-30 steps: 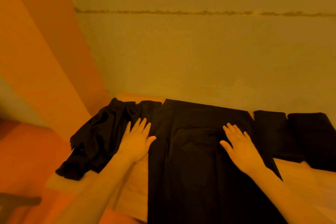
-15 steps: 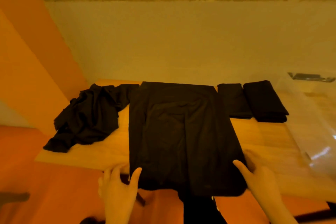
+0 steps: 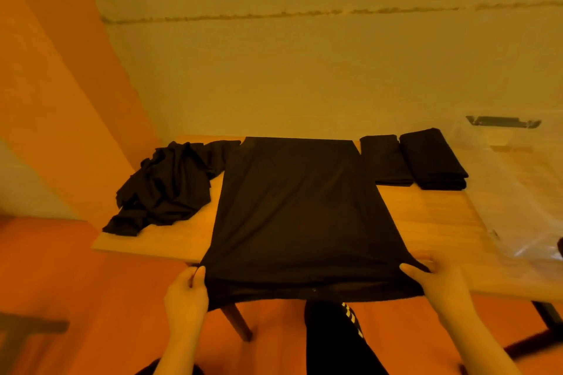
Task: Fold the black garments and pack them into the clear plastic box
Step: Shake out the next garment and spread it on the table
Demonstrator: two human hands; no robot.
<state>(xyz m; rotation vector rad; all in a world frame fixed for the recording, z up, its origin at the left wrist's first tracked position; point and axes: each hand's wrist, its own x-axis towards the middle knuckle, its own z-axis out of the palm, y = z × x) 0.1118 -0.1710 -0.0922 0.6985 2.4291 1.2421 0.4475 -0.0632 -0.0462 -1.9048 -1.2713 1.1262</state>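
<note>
the left hand (image 3: 186,289) pinches the near left corner of the flat black garment (image 3: 300,210), and the right hand (image 3: 438,278) pinches the near right corner. the garment lies on the table (image 3: 426,222), its long axis running straight away from both hands, so the fold probably goes forward toward the far edge.

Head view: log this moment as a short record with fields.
left hand: pinches the near left corner of the flat black garment
right hand: pinches its near right corner
crumpled garment: unfolded, left of the flat one
folded garments: two, side by side at the table's far right
clear plastic box: right end of wooden table, no black garment visible inside
</note>
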